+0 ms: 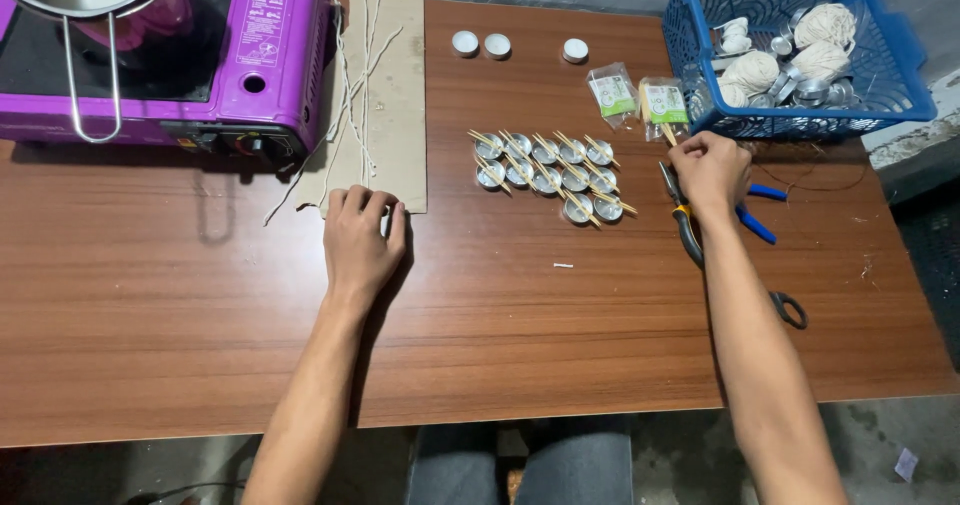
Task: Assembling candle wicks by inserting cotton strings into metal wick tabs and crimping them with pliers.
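My left hand [362, 237] rests curled and empty at the cardboard [385, 85] edge, steadying it, while my right hand [708, 170], loosely closed, grip unclear, reaches the pliers [686, 227] beside the tin cups [548, 170].

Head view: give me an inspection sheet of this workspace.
Surface: brown wooden table.
Job's things: small metal cups in two rows, sticks laid across them; cardboard sheet with strings.
Clutter: purple stove with pot; blue basket of twine balls; pliers; scissors; two packets.
Hands: left hand rests at the cardboard's lower edge; right hand fisted near the basket, contents hidden.
Cables: nothing seen.
Surroundings: grey floor; the person's knees below the table.
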